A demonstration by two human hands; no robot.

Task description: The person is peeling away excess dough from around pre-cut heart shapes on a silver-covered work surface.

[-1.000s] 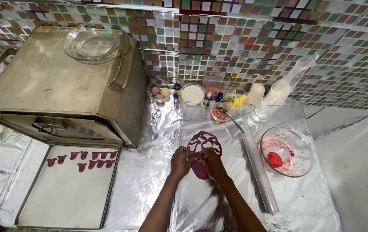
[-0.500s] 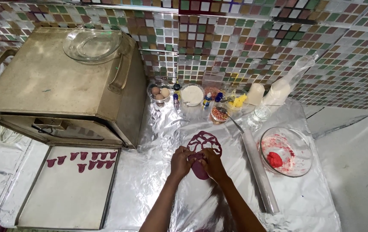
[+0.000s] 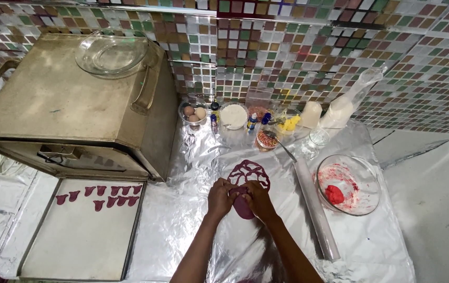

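Foil-covered surface (image 3: 182, 230). Both hands, left hand (image 3: 220, 196) and right hand (image 3: 257, 199), pinched a dough piece (image 3: 243, 208). Above grip: cut-out dough sheet (image 3: 249, 173), mostly used. Far left: tray (image 3: 78, 246), ten shapes (image 3: 101, 194) laid, much room left.

Flat maroon dough sheet (image 3: 249, 173), cutouts

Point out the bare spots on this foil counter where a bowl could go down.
Bare foil lies between the baking tray and the left hand. The near half of the tray, below its red cutouts, is free too. Another patch sits right of the rolling pin, below the glass bowl. The back row by the wall, with eggs and flour, is crowded.
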